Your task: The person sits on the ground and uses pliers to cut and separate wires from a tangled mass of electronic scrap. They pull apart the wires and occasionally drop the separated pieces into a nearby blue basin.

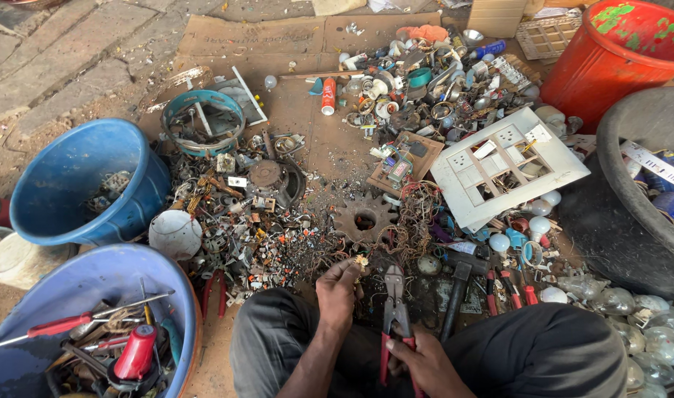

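Two hands at work over scrap on cardboard, seen from my head camera.

My left hand (338, 289) has its fingers pinched together on a small pale scrap piece (361, 261), held just above my knee; my right hand (423, 362) is clamped on the red handles of the cutting pliers (394, 309). Ahead lie a rusty gear (363, 219), a white switch plate (508, 163) and a red-and-white tube (328, 96); a blue tub (79, 177) stands left.

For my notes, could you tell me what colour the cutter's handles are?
Red, seen in the head view: cutter in the right hand.
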